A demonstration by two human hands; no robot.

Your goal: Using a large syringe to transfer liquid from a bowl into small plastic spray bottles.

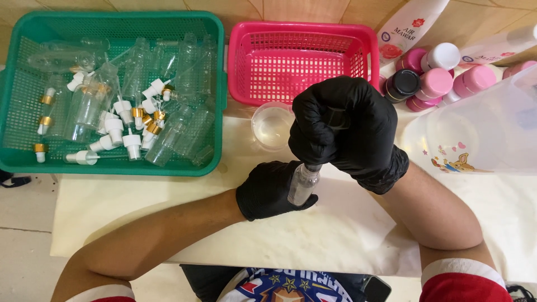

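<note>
Left hand (268,190), black-gloved, grip closed around a small clear bottle (302,184) held upright over the white desk (335,235). Right hand (344,126), also gloved, fisted on the bottle's top. Green basket (17,84) holds many empty clear bottles and white spray caps with gold collars. Pink basket (302,33) is empty. Small clear cup (272,126) holds clear liquid.
</note>
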